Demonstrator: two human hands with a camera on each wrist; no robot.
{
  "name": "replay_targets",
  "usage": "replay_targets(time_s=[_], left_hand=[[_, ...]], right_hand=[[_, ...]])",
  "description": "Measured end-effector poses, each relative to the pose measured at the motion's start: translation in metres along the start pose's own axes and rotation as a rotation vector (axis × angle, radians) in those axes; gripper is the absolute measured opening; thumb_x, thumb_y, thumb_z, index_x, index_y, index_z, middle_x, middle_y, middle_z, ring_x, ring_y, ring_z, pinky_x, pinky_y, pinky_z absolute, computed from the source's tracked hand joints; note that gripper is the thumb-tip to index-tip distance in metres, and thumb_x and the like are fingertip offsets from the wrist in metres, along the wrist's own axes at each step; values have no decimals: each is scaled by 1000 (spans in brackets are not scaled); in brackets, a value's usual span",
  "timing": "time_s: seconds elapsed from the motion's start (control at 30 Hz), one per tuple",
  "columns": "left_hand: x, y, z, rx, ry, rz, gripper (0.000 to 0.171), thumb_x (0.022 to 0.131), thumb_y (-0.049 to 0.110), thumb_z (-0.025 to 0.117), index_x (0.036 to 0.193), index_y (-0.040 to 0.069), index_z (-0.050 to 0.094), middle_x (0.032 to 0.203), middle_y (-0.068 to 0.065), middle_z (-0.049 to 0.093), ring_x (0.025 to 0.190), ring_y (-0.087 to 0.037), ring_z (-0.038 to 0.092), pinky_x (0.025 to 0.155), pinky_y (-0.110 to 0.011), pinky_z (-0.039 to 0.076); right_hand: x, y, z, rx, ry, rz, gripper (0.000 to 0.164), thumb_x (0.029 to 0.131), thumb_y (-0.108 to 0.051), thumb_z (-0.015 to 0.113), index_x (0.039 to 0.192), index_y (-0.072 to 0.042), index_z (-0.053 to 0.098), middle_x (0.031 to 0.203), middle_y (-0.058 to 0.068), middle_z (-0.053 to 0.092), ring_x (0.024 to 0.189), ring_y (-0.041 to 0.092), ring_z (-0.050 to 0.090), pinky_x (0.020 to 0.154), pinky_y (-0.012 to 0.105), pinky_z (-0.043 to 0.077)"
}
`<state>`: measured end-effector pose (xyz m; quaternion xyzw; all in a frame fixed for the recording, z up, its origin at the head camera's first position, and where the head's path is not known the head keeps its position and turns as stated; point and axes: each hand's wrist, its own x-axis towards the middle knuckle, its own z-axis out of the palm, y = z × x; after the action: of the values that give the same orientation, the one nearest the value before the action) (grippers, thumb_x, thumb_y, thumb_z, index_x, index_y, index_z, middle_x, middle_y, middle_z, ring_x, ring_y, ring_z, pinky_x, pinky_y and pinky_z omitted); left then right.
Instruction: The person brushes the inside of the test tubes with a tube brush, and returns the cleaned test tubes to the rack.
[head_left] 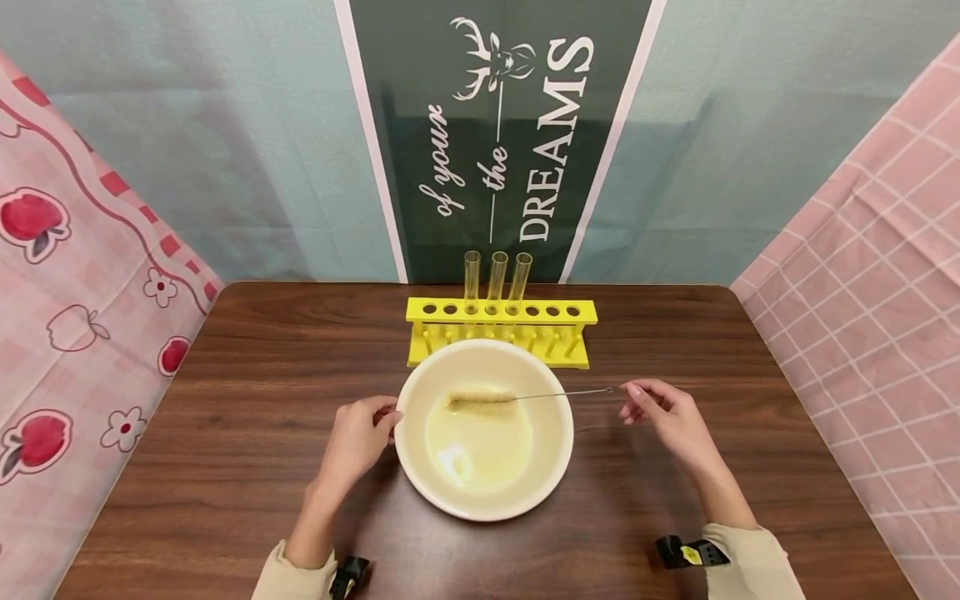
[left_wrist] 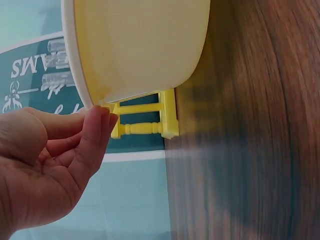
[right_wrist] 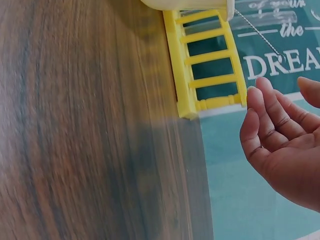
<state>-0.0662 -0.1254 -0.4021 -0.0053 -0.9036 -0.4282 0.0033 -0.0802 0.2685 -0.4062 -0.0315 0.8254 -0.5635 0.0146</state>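
Note:
A cream bowl (head_left: 551, 475) with yellowish liquid in its bottom stands on the table. My left hand (head_left: 360, 437) pinches its rim between thumb and fingers at the left side, as the left wrist view shows close up. A test tube brush (head_left: 483, 399) lies in the bowl, its bristles at the liquid and its thin wire handle reaching out over the right rim. Just beyond the looped end of that wire is my right hand (head_left: 667, 412). Its thumb and loosely bent fingers stand apart with nothing between them, as seen in the right wrist view.
Right behind the bowl stands a yellow test tube rack (head_left: 501, 310), its lower front partly hidden by the bowl. Three clear test tubes (head_left: 498, 279) are upright in it. A fabric backdrop (head_left: 247, 167) rises at the back edge of the brown wooden table (head_left: 225, 467).

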Motion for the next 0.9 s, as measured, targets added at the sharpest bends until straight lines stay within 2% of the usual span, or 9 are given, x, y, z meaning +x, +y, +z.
replay_targets(time_s=[0.3,0.6,0.9], left_hand=[[2,9,13,-11,-15,46,13,82,-1,63,93,-6,66,73,-9,64,53,-10,58,49,-19,46],[5,18,22,44,-30,109,6,82,0,63,87,-1,67,67,-2,61,51,-5,53,49,-20,44],[5,18,26,4,-38,93,9,82,0,63,90,-2,67,68,-4,61,51,-6,55,47,-19,44]], right_hand=[[-1,2,-8,0,-7,7,34,95,-18,49,110,12,54,73,14,63,64,18,62,63,32,51],[-1,4,-8,-61,17,-19,29,91,-13,55,107,11,56,70,13,62,61,17,61,60,32,51],[-1,5,-6,-95,45,-60,19,90,-7,56,98,11,59,67,11,62,57,14,60,56,27,50]])
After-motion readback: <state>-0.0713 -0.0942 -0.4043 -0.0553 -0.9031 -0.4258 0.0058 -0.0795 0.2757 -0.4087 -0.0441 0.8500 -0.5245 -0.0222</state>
